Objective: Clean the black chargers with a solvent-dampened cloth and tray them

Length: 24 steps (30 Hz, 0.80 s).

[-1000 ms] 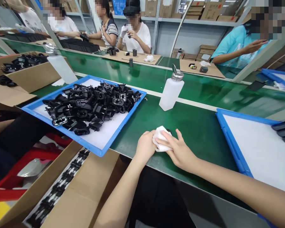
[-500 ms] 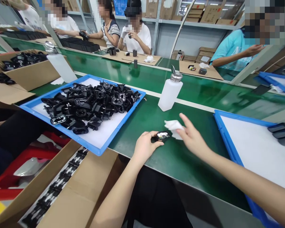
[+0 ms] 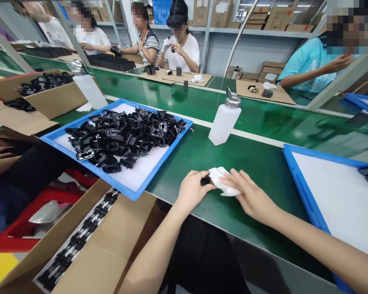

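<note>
Near the front edge of the surface (image 3: 187,153), your left hand (image 3: 190,188) pinched a black part (image 3: 205,180) between thumb and fingers, its long axis hidden by the white cloth (image 3: 220,180) your right hand (image 3: 254,197), fingers extended, held over its right side.

The left hand (image 3: 192,190) is pinching a mostly hidden black plastic housing (image 3: 205,180), the right hand (image 3: 254,197) holding a white wipe (image 3: 223,181) over it. Left of the left hand, a blue tray (image 3: 135,193) is bearing heaped black plug housings (image 3: 133,132); beyond both hands, a white pump bottle (image 3: 224,123) is standing on the green bench (image 3: 257,157)
</note>
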### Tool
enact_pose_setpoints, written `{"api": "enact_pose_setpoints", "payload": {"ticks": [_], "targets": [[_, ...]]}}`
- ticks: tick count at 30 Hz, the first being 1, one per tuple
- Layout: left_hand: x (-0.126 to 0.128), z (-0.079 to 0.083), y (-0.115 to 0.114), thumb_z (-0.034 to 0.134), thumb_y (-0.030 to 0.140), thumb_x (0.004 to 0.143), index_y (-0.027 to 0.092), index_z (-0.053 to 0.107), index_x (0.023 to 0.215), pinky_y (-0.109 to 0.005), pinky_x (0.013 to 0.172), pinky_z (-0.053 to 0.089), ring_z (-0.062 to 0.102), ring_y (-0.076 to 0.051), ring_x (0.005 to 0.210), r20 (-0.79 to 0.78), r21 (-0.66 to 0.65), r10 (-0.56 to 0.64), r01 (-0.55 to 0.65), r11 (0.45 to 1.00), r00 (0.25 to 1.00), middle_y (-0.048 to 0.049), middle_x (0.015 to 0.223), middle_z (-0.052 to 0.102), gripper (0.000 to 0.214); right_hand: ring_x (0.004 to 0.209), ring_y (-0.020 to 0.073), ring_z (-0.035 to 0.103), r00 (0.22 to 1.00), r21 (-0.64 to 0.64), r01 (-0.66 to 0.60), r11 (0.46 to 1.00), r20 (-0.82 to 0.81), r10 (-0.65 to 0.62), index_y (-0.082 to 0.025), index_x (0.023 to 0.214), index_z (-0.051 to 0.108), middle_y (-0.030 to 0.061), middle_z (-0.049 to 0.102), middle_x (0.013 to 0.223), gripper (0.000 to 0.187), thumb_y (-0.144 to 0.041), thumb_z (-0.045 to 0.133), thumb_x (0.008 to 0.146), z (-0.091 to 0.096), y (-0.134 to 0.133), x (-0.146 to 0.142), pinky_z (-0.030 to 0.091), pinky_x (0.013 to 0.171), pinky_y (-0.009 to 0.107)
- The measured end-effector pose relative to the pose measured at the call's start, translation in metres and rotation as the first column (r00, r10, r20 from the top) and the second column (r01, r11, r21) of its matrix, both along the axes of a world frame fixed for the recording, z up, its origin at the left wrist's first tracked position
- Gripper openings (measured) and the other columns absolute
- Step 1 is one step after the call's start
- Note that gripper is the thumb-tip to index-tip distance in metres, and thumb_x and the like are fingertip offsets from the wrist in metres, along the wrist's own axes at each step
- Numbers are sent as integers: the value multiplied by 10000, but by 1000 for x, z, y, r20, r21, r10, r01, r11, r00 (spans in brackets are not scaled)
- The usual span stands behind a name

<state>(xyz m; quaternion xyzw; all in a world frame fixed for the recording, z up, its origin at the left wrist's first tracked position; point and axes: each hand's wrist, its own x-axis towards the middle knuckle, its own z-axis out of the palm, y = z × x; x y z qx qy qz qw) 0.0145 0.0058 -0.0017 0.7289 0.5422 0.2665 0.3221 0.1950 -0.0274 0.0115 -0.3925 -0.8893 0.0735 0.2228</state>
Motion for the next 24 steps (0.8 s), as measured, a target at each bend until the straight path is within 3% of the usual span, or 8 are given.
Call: {"api": "enact_pose_setpoints", "payload": {"ticks": [3, 6, 9, 12, 15, 18, 21, 24], "targets": [[1, -1, 1, 608, 290, 624, 222, 561, 949, -259, 774, 402, 509, -156, 867, 21, -26, -5, 6, 1000, 1000, -27, 872, 573, 335, 1033, 219, 427, 956, -137, 281, 950, -53, -290, -193, 1291, 43, 71, 529, 1058, 536, -175, 258, 800, 6, 3, 22, 331, 860, 472], [1, -1, -3, 591, 287, 640, 209, 545, 975, -286, 818, 389, 499, -165, 908, 5, -16, -18, 19, 1000, 1000, -39, 930, 569, 347, 829, 253, 543, 796, -440, 483, 757, -141, -589, -150, 1279, 161, 81, 593, 898, 607, -346, 363, 741, 22, 7, 31, 431, 729, 424], [-9, 3, -14, 595, 266, 632, 189, 458, 1083, -314, 871, 362, 442, -177, 1016, -27, 92, -58, 61, 994, 998, -54, 1085, 511, 478, 716, 252, 561, 631, -738, 367, 566, -250, -734, -169, 1252, 247, 70, 606, 792, 717, -449, 474, 633, 42, 12, 31, 464, 625, 358], [-36, 10, -21, 557, 273, 671, 185, 446, 1080, -304, 891, 349, 414, -159, 1051, -62, 238, 16, -1, 971, 998, -43, 1135, 480, 432, 748, 279, 553, 577, -852, 296, 432, -202, -792, -201, 1220, 301, 124, 583, 883, 741, -477, 540, 576, 47, 22, 38, 457, 595, 347], [-80, 20, -18, 474, 257, 734, 185, 526, 942, -298, 882, 351, 459, -153, 983, -135, 350, 270, -209, 913, 953, -31, 1040, 538, 227, 983, 303, 444, 632, -729, 458, 509, -135, -763, -189, 1258, 188, 171, 473, 1091, 771, -444, 524, 612, 37, 35, 51, 374, 797, 401], [-124, 29, -8, 431, 256, 748, 163, 536, 932, -333, 826, 377, 464, -205, 931, -292, 412, 567, -434, 801, 770, -56, 993, 546, 232, 1128, 275, 283, 677, -595, 544, 592, -106, -728, -185, 1260, 121, 176, 313, 1235, 725, -429, 469, 672, 27, 41, 61, 270, 898, 411], [-148, 33, 5, 453, 296, 721, 160, 526, 992, -342, 732, 412, 441, -255, 917, -483, 383, 603, -466, 798, 635, -82, 981, 536, 311, 1150, 264, 244, 714, -584, 548, 598, -45, -699, -185, 1239, 131, 180, 283, 1250, 676, -452, 423, 691, 22, 38, 61, 253, 914, 403], [-154, 33, 15, 467, 281, 701, 179, 535, 996, -334, 681, 420, 425, -271, 918, -599, 335, 534, -418, 844, 596, -89, 996, 524, 320, 1144, 273, 255, 753, -578, 540, 612, 8, -658, -198, 1201, 174, 175, 310, 1236, 648, -482, 411, 668, 22, 35, 55, 266, 910, 417]]}}
